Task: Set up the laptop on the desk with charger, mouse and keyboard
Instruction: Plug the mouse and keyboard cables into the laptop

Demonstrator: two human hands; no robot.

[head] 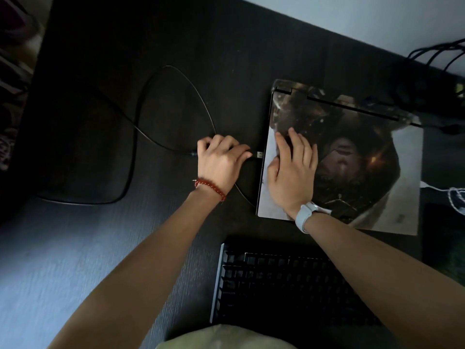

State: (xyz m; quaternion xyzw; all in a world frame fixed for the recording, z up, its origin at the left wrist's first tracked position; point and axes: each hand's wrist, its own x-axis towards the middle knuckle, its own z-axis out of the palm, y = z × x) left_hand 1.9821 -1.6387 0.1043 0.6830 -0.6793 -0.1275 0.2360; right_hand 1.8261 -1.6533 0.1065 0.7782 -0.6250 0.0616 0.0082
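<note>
Left hand [221,159] has fingers curled round a black cable's plug end, pinching it so the metal USB plug [259,154] sticks out past the fingertips, just beside the laptop's left edge, not clearly touching it. Whether the plug is lined up with a port cannot be told. Right hand [293,170] lies flat on the closed laptop [352,159] lid, fingers straight and slightly spread, pressing near the lid's left side. Red bead bracelet [210,188] on left wrist, pale watch [308,214] on right wrist.

Laptop sits closed on the dark desk [100,248], lid covered with a printed picture skin, hinge at the far side. Black cable [141,114] runs from the left hand out in loops over the desk to the left, crossing itself; a second thin strand passes under the left wrist toward the laptop's near-left corner. Black keyboard [281,285] lies on the desk just nearer than the laptop, partly under the right forearm. More dark cables [432,51] bunch at the desk's far right corner behind the laptop. White cord [450,193] lies right of the laptop. Pale cloth shows at the bottom edge.
</note>
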